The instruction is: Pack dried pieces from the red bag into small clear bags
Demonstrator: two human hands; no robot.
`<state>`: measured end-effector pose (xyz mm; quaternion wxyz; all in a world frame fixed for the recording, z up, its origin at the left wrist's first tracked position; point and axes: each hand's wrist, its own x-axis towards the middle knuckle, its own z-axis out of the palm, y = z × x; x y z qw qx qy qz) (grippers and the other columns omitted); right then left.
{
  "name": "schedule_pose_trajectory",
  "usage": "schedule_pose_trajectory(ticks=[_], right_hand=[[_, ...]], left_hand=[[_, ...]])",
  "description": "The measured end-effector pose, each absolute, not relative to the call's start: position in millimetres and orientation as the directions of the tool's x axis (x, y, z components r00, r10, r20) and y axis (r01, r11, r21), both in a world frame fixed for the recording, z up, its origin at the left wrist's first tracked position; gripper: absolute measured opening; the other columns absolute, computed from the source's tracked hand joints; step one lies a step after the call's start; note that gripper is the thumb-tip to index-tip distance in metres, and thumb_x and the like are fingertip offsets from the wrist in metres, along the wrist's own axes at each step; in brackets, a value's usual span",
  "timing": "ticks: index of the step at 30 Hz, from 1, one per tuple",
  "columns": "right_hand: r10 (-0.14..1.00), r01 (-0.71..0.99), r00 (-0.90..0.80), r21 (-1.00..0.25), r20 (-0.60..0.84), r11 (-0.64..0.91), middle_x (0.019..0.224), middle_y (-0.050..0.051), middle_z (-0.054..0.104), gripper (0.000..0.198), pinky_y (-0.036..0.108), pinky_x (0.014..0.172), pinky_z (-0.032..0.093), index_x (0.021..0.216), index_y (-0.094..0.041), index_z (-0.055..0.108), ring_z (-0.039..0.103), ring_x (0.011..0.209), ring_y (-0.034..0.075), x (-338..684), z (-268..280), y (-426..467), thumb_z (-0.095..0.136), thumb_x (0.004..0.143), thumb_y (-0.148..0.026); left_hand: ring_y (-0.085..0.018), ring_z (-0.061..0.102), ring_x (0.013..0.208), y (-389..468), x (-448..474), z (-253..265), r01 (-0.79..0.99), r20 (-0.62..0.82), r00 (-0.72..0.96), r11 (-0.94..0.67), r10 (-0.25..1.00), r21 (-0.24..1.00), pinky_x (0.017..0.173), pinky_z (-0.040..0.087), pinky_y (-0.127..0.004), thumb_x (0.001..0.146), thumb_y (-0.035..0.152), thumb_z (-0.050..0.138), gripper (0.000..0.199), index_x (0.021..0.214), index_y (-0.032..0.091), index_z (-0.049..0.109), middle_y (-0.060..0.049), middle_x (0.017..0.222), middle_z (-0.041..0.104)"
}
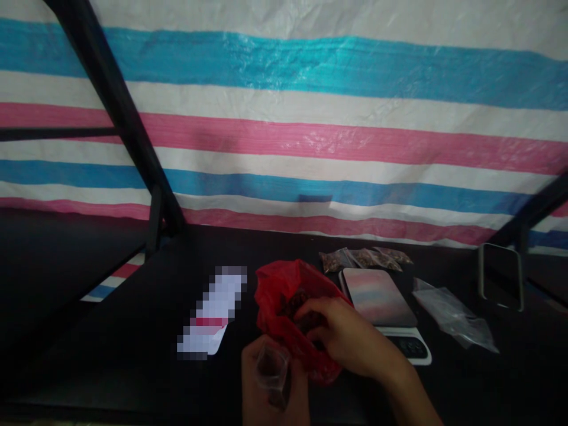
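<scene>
A clear bag (pixel 271 365) is held in the left hand (pixel 261 399); the right hand (pixel 339 328) is dipped into the red bag (pixel 271 296) beside the scale (pixel 377 296). Whether dark bits (pixel 293 303) are pinched cannot be told.

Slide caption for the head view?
Right hand inside a red plastic bag beside a digital scale; left hand holding an open clear plastic bag.

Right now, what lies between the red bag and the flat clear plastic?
The scale, as the head view shows. It stands between the red bag and the flat clear plastic; the right hand reaches into the bag.
</scene>
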<state>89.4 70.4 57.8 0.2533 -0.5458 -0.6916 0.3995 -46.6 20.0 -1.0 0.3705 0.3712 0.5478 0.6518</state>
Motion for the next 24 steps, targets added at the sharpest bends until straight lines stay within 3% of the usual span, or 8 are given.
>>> schedule_pose_trajectory(ticks=[8, 11, 14, 18, 24], right_hand=[[0.952, 0.433, -0.288, -0.901, -0.109, 0.028, 0.101, -0.001, 0.081, 0.038, 0.025, 0.076, 0.049, 0.104, -0.022, 0.080, 0.071, 0.087, 0.016, 91.5, 57.7, 70.8, 0.062, 0.078, -0.002], [0.951, 0.346, -0.306, -0.936, -0.049, 0.064, 0.106, -0.001, 0.079, 0.039, 0.026, 0.084, 0.051, 0.107, -0.023, 0.079, 0.071, 0.095, 0.016, 90.9, 57.7, 73.7, 0.061, 0.080, -0.001], [0.949, 0.218, -0.316, -0.973, 0.000, 0.073, 0.109, 0.001, 0.079, 0.034, 0.028, 0.094, 0.052, 0.108, -0.023, 0.077, 0.072, 0.104, 0.017, 92.4, 59.1, 76.5, 0.061, 0.084, -0.004], [0.958, 0.100, -0.283, -0.991, 0.055, 0.086, 0.113, 0.003, 0.078, 0.026, 0.032, 0.102, 0.052, 0.113, -0.023, 0.074, 0.072, 0.109, 0.018, 98.2, 61.9, 76.3, 0.062, 0.092, -0.013], [0.966, 0.171, -0.248, -0.978, 0.074, 0.119, 0.115, 0.001, 0.077, 0.026, 0.033, 0.102, 0.051, 0.115, -0.027, 0.073, 0.070, 0.112, 0.020, 95.7, 76.7, 63.5, 0.069, 0.092, -0.016]], left_hand=[[-0.015, 0.055, 0.068, 32.2, -53.2, 1.2, -0.110, 0.006, -0.467, -0.065, 0.884, 0.992, 0.061, 0.051, -0.028, 0.071, 0.029, 0.076, 0.032, 0.095, 0.024, 0.055, 0.004, 0.082, 0.055], [-0.018, 0.058, 0.074, 33.7, -53.2, 2.2, -0.082, 0.011, -0.467, -0.055, 0.884, 0.995, 0.068, 0.054, -0.031, 0.073, 0.028, 0.072, 0.031, 0.098, 0.025, 0.055, 0.003, 0.086, 0.056], [-0.024, 0.064, 0.091, 34.0, -55.3, -0.6, 0.004, 0.089, -0.452, -0.098, 0.888, 0.995, 0.081, 0.055, -0.039, 0.077, 0.032, 0.068, 0.032, 0.105, 0.025, 0.056, -0.002, 0.099, 0.061], [-0.032, 0.064, 0.110, 37.6, -58.9, -3.7, 0.093, 0.126, -0.341, -0.100, 0.931, 0.991, 0.099, 0.051, -0.051, 0.085, 0.045, 0.062, 0.042, 0.120, 0.023, 0.058, -0.011, 0.117, 0.064], [-0.034, 0.066, 0.107, 50.6, -63.7, 1.0, 0.119, 0.001, -0.153, 0.017, 0.988, 0.993, 0.095, 0.053, -0.049, 0.088, 0.060, 0.065, 0.048, 0.118, 0.022, 0.065, -0.012, 0.114, 0.069]])
